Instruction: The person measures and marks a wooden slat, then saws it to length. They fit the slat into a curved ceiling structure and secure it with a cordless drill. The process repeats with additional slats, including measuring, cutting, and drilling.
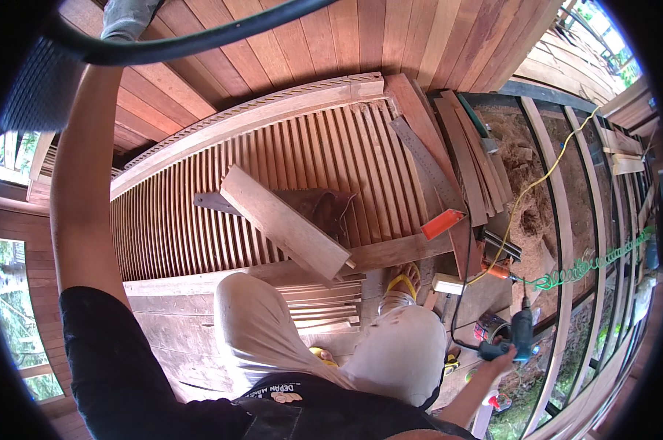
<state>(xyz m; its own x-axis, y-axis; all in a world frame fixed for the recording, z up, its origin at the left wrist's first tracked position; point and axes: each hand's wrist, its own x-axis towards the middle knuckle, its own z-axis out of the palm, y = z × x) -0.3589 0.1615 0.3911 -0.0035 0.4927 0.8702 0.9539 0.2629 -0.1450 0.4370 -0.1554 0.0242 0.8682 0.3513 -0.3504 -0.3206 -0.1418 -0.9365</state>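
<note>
My left arm reaches far up to the upper left, where my left hand [127,18], in a grey glove, is cut off by the picture's edge. It is next to the wooden boards [287,37], and its fingers do not show clearly. At the lower right, my right hand [501,362] is closed around the handle of a teal power drill [522,334], its bit pointing away from me. A black cord runs from the drill to a white power strip [447,284]. Before my knees lies a large slatted wooden panel [272,154] in a frame.
A loose plank [283,216] lies across the slats over a dark flat piece [217,203]. A metal square [419,158] and a red-orange piece [443,224] rest on the frame. Thin boards [463,161], a yellow cord [537,180], a coiled green hose [581,271] and open joists [555,183] are at right.
</note>
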